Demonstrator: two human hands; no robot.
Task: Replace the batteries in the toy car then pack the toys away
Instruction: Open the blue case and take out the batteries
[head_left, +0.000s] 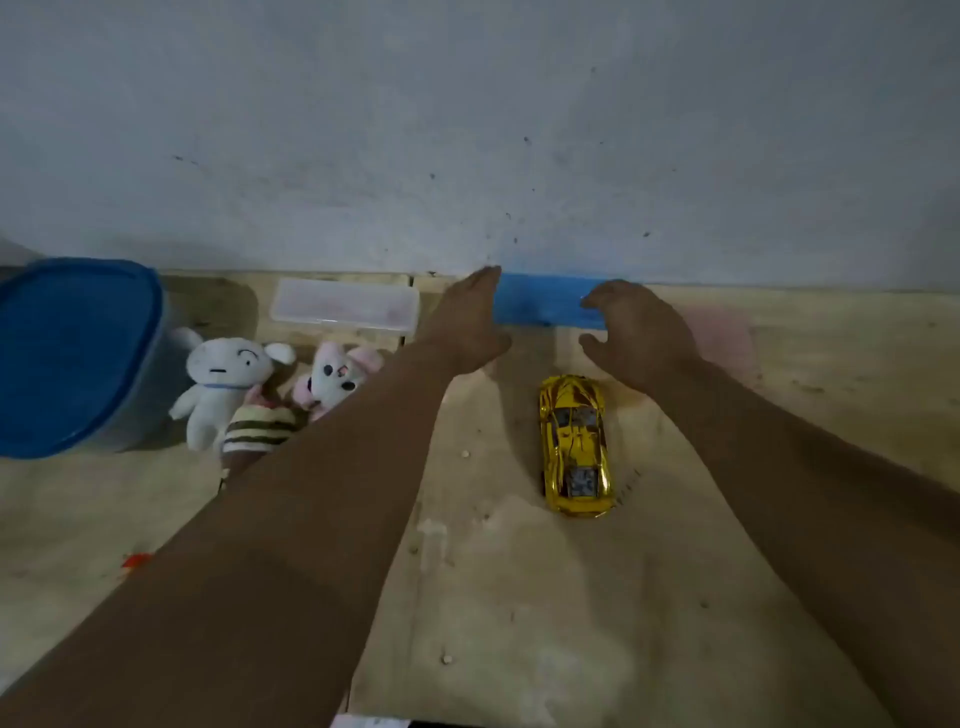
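The gold toy car (575, 446) sat upright on the wooden tabletop (519, 597), nose toward the wall, untouched. Beyond it the right hand (636, 332) hovered with fingers loosely curled, holding nothing; the left hand (467, 317) reached flat and empty toward a blue strip (543, 304). To the left lay the plush toys (270, 389), a clear plastic case (344, 306) and the blue-lidded tub (78, 353). The risk, I'd say: a trailing forearm could knock the car rolling.

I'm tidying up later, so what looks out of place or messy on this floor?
Small pale crumbs lie scattered left of the gold toy car, and a red smear marks the floor at lower left. The plush toys lie in a heap.
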